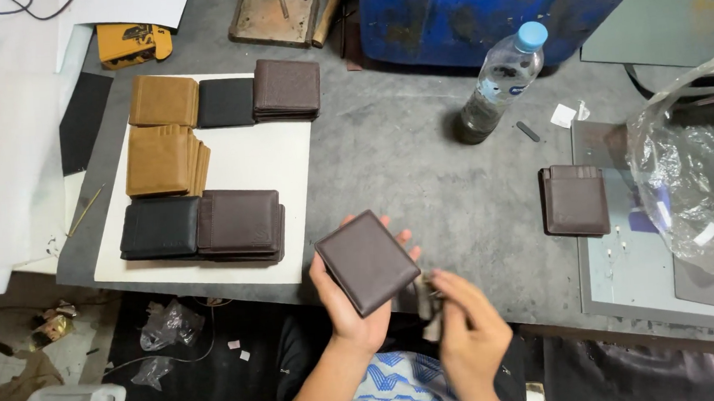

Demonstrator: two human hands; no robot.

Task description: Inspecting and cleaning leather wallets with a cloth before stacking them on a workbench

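The left hand [354,296] holds a square dark brown leather wallet [367,263] flat on its palm, fingers showing past the far edge. The right hand [468,334] pinches a small blurred dark piece [426,299] just beside it. On a white sheet [272,160] lie tan, black and brown wallet stacks; a clear plastic bottle with a blue cap [499,84] stands on the grey table [404,156].

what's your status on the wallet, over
Left hand holds dark brown wallet flat. Right hand pinches small dark item, unclear. Nothing between them.
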